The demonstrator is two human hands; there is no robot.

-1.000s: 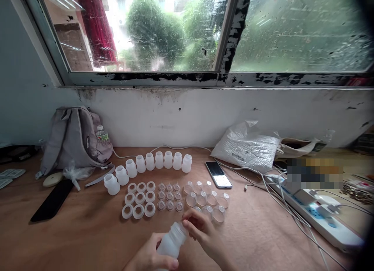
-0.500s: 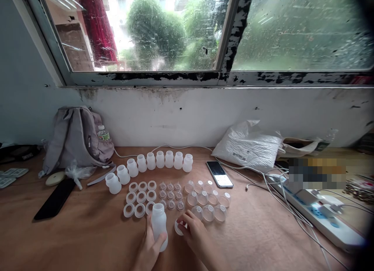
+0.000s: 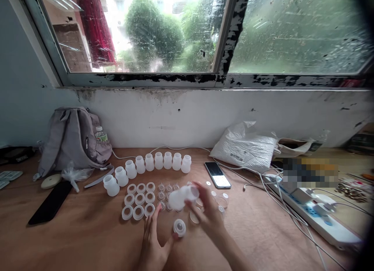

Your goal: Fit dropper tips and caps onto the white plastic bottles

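My right hand [image 3: 209, 214] holds a translucent white bottle [image 3: 182, 196] tilted on its side above the table, over the small parts. My left hand [image 3: 153, 241] lies open and flat on the table, its thumb beside a white ring with a nipple in it [image 3: 179, 227]. Behind the hands stand a curved row of small white bottles [image 3: 159, 161], a block of white rings [image 3: 138, 199], a few clear nipples [image 3: 163, 189] and clear dome caps [image 3: 222, 201], partly hidden by the bottle and my right hand.
A phone [image 3: 217, 174] lies right of the parts. A grey backpack [image 3: 74, 140] and a black flat object [image 3: 51, 203] are at the left. A white plastic bag [image 3: 245, 146], cables [image 3: 263, 177] and a power strip [image 3: 318, 218] fill the right side.
The bottle passed from my left hand to my right and now lies tilted higher up. The ring with the nipple was set down on the table. My left hand opened flat.
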